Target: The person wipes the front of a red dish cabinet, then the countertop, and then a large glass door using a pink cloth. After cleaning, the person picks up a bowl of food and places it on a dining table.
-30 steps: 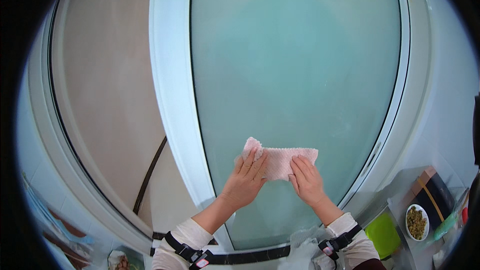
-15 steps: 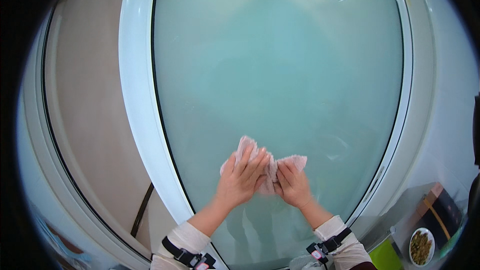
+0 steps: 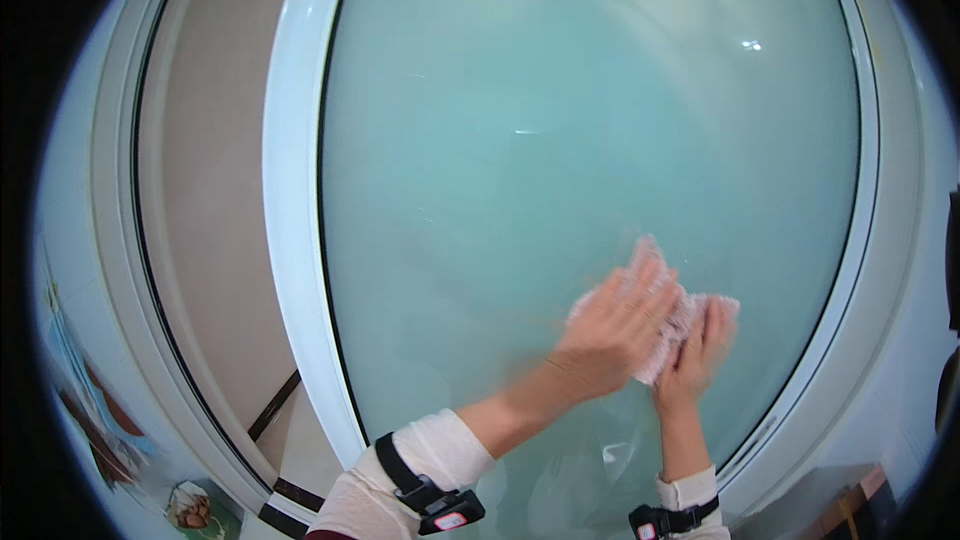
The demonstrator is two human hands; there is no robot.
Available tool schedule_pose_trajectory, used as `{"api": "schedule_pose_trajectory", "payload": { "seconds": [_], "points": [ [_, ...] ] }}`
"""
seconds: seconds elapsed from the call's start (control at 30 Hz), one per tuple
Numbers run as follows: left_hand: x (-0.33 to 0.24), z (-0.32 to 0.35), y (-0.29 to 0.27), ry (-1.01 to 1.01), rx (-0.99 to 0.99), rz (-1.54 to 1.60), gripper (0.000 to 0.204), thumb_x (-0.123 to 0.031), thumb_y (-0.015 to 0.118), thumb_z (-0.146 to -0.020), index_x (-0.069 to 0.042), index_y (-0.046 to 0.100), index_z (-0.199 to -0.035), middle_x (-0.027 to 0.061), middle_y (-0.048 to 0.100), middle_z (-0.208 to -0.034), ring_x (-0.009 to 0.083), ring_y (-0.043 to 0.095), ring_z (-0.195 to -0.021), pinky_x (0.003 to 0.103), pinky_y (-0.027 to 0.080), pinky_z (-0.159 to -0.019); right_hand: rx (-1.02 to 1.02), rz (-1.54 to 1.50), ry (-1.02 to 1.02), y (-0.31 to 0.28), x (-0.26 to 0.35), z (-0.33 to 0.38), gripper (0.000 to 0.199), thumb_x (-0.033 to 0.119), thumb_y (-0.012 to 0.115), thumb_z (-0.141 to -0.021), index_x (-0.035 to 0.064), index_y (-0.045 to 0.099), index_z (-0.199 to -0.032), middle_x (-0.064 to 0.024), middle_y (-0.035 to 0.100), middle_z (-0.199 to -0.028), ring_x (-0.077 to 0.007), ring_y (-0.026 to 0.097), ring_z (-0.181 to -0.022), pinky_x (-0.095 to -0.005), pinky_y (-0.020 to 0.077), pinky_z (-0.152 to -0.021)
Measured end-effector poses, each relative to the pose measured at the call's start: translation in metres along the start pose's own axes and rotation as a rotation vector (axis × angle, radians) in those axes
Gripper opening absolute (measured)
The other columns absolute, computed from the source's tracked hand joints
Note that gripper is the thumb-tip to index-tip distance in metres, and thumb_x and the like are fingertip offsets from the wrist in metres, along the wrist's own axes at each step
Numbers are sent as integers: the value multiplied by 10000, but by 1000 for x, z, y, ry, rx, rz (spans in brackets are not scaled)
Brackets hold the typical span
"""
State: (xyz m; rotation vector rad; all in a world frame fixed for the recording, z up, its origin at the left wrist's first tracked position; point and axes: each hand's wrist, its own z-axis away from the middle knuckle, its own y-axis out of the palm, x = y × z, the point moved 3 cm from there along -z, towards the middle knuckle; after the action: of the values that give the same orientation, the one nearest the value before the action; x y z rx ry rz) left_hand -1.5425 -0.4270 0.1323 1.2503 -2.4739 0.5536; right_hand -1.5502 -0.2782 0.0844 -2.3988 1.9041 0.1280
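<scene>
A pale pink cloth (image 3: 655, 365) lies bunched against the frosted, greenish glass panel (image 3: 560, 190), right of its middle. My left hand (image 3: 605, 335), smeared by motion, holds the cloth to the glass with its fingers stretched along the top of it. Beside it, my right hand (image 3: 695, 360) grips the cloth's right part, fingers pointing upward. Part of the cloth is hidden beneath both hands. Each forearm wears a black strap with a small device, over a pale sleeve.
A white frame (image 3: 295, 190) edges the panel on the left, with a beige surface (image 3: 215, 190) beyond it. Blue items (image 3: 90, 370) hang at the lower left, above a green container (image 3: 215, 515). A dark box-like object (image 3: 875, 500) stands at the lower right.
Both hands have moved right across the glass with the cloth, and the left forearm now slants further rightward. The view has shifted; the bowl of food at lower right is out of sight.
</scene>
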Motion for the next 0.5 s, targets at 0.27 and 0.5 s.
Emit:
{"api": "schedule_pose_trajectory", "payload": {
  "seconds": [0.27,0.5],
  "points": [
    [-5,-4,-2,61,-22,138,417,-185,504,-825,19,564,-1184,127,479,-1326,288,404,-1276,446,348,-984,-42,-93,-20,1,8,11,526,277,383,-950,107,239,-1427,-269,242,-1421,-476,240,-1297,-581,192,-1043],
    [13,2,-16,47,-31,-47,393,-177,499,-827,-4,580,-1171,110,485,-1326,276,426,-1262,438,354,-984,-46,-128,-109,8,25,-11,577,356,375,-948,54,239,-1420,-279,217,-1428,-483,222,-1304,-591,189,-1043]
  ]
}}
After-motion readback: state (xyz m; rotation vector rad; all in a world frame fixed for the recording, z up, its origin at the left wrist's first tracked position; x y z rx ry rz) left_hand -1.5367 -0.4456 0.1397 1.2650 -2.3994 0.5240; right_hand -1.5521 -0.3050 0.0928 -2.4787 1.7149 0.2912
